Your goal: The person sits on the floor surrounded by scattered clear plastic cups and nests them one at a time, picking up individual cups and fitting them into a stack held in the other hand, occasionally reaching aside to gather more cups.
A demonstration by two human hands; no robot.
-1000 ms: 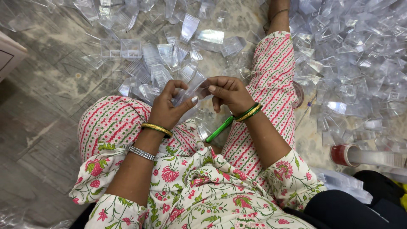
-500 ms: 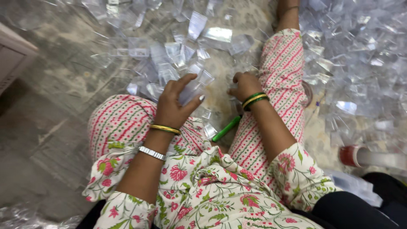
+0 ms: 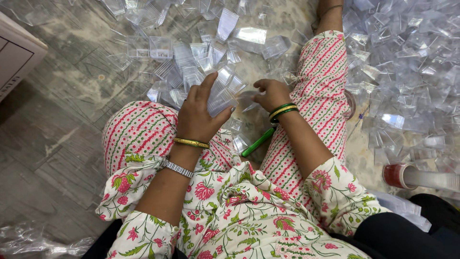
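Left hand [image 3: 199, 117] is wrapped around a small stack of clear plastic cups [image 3: 221, 93], fingers curled over the sides and the index finger up along the top edge, so it's gripping firmly, not loose. The stack sits tilted, just above the person's left knee [image 3: 139, 129] and a bit to the knee's right.

Right hand [image 3: 270, 93] is further right of that knee, fingers bent down into the loose cups between the legs. Can't tell if it has actually pinched one or is only touching; the fingertips are hidden among the clear plastic.

A green pen [image 3: 258, 142] lies below the right wrist, between the legs, lower than the knee. The big pile of clear cups [image 3: 402, 72] is well to the right, past the other leg, and more cups are scattered [image 3: 191, 52] above the knee on the stone floor [image 3: 62, 144]. A roll of tape [image 3: 400, 175] lies at the far right, and a cardboard box corner [image 3: 19, 57] is up to the knee's left.

My take on doing it well: keep the stack steady and angled toward the right hand, pick one cup at a time by its rim, and don't squeeze, since thin plastic probably creases easily.
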